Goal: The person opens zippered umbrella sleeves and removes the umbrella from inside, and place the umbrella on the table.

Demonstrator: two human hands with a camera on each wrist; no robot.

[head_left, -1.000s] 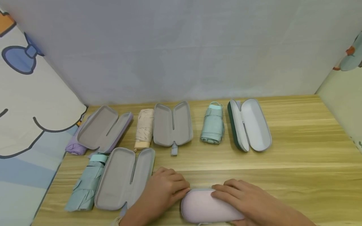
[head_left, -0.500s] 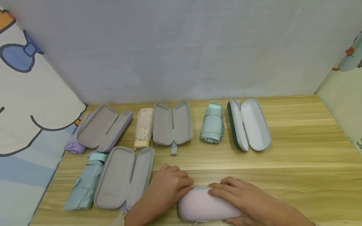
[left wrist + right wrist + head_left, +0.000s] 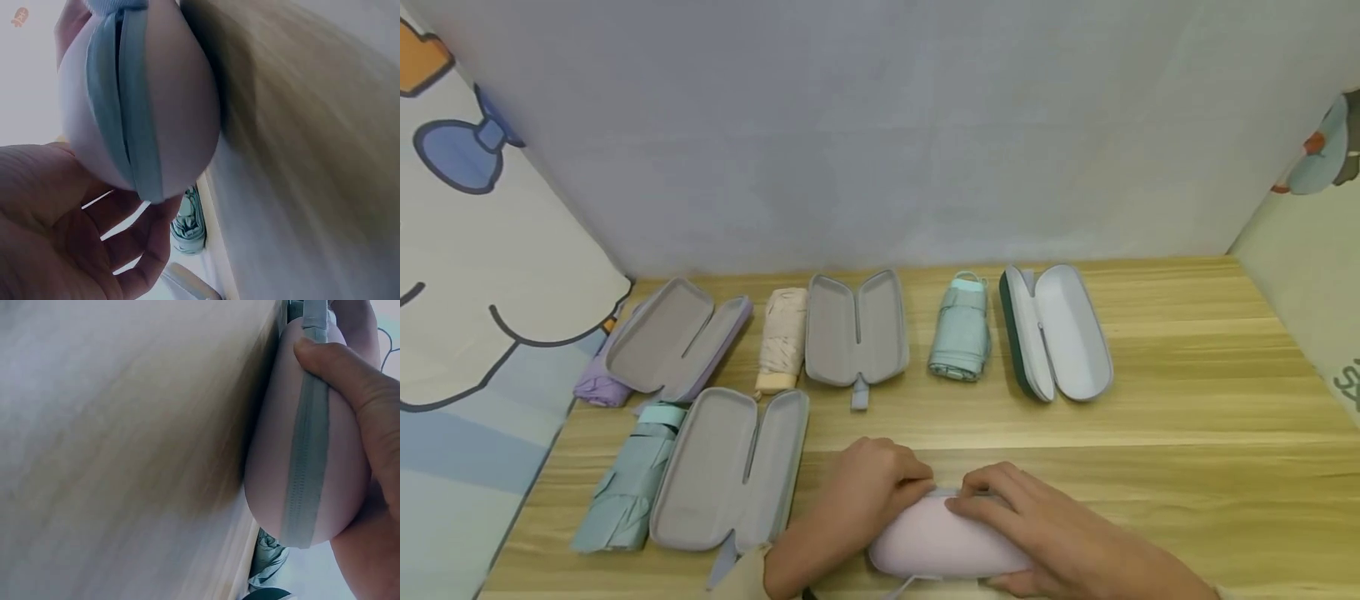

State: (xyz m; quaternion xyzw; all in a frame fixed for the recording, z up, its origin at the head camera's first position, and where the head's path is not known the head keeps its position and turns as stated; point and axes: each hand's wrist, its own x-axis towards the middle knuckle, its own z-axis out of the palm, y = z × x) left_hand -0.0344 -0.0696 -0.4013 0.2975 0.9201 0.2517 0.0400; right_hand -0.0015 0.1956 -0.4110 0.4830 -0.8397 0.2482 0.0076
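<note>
A pale pink zippered case lies crosswise at the table's front. My left hand has its fingers curled at the case's far edge and pinches at the zipper there; the pull itself is hidden. In the left wrist view, the grey-green zipper tape shows a dark narrow split around the case's left end. My right hand grips the right part of the case, fingers over the top and far edge. The right wrist view shows the thumb against the near side, with the zipper teeth meshed at that end.
Open grey-lined cases stand at left and middle, beside folded umbrellas in teal, purple and beige. Another teal umbrella and an open dark green case lie farther right. A cloth wall rises behind.
My left hand has moved rightward along the case's far edge, closer to my right hand. The pink case has shifted slightly left and away, and my right fingers have bent more.
</note>
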